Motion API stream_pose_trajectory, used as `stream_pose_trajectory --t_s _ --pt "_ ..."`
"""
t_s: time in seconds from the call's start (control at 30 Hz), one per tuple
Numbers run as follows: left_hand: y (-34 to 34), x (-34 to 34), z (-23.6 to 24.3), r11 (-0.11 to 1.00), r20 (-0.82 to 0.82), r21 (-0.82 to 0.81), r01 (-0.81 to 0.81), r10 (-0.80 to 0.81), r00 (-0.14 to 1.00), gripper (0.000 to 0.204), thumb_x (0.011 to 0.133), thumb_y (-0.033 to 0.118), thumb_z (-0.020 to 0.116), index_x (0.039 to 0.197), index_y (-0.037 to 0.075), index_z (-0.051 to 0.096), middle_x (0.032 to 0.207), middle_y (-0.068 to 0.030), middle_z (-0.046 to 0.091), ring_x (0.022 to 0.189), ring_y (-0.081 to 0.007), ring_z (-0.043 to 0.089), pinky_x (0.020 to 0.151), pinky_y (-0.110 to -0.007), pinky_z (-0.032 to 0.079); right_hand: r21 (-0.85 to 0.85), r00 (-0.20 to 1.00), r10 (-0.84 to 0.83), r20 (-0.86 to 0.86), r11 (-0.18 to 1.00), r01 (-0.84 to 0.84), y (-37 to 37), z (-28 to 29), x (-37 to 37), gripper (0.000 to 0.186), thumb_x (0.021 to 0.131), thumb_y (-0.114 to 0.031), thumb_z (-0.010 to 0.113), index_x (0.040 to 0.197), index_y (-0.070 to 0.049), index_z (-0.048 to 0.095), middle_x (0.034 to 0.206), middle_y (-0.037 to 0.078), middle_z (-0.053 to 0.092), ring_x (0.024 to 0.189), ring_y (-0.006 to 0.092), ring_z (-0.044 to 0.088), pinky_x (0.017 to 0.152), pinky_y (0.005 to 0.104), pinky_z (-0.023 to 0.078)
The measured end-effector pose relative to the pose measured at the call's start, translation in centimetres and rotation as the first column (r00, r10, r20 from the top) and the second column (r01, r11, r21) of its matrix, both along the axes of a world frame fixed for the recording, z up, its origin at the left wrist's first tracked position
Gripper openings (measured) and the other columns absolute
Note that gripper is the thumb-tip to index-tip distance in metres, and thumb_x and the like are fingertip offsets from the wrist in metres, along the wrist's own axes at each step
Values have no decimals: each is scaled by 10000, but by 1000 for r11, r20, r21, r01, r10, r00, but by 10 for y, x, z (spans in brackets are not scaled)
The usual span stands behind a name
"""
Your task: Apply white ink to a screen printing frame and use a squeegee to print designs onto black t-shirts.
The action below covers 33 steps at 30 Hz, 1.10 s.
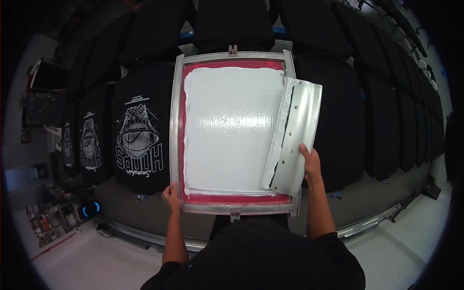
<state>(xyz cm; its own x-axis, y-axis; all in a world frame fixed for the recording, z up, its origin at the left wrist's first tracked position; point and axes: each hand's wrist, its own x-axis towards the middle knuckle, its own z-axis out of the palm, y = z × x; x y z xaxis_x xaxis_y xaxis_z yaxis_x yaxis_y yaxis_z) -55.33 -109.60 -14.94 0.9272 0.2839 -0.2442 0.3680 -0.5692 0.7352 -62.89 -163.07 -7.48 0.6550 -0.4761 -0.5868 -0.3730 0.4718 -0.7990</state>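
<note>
Shirts (139, 133), black with white prints, lay leftmost; left hand (170, 198), fingers curled on lower left edge of frame (176, 145); frame, centre, bore thick white paint (227, 125); paint-edged scraper (300, 128) slanted across its right side, grasped by right hand (311, 163); loosened grip risked dripping paint on black shirt (338, 121) beyond

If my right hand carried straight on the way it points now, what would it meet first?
Probably the metal squeegee that the right hand is holding: the thumb lies on its face and the line runs up along it. Depth beyond is unclear.
</note>
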Motion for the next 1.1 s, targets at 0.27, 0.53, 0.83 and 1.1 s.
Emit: stream_pose_trajectory --t_s 0.27,0.53,0.83,1.1 --pt "3 5 18 996 11 -84 -21 22 1000 473 1011 399 622 730 19 631 621 48 469 597 -64 389 528 -304 304 -8 998 -14 57 1000 14 4 10 5 527 966 -374 716 1254 50 593 1058 162 709 902 234 712 800 365 593" --pt "22 -4 14 989 -70 -31 144 -146 987 440 1023 339 598 812 -42 660 648 -8 545 628 -95 439 558 -319 373 -64 998 -2 -62 998 -2 11 1 7 485 981 -383 701 1205 43 639 988 119 709 863 178 683 778 344 567" --pt "-11 -2 29 972 -70 -173 159 -173 982 394 1032 332 576 1058 -41 701 853 -83 693 773 -140 574 706 -343 483 -67 995 -45 -84 997 39 4 12 4 511 983 -376 693 1222 68 615 1021 172 720 865 232 726 780 376 606" --pt "18 13 34 957 -288 -16 291 -283 915 498 1051 419 548 1110 -57 685 934 -128 711 841 -193 596 783 -355 492 -212 985 25 -173 975 -62 15 36 15 513 970 -375 699 1246 53 639 1052 208 726 935 265 722 892 412 567"
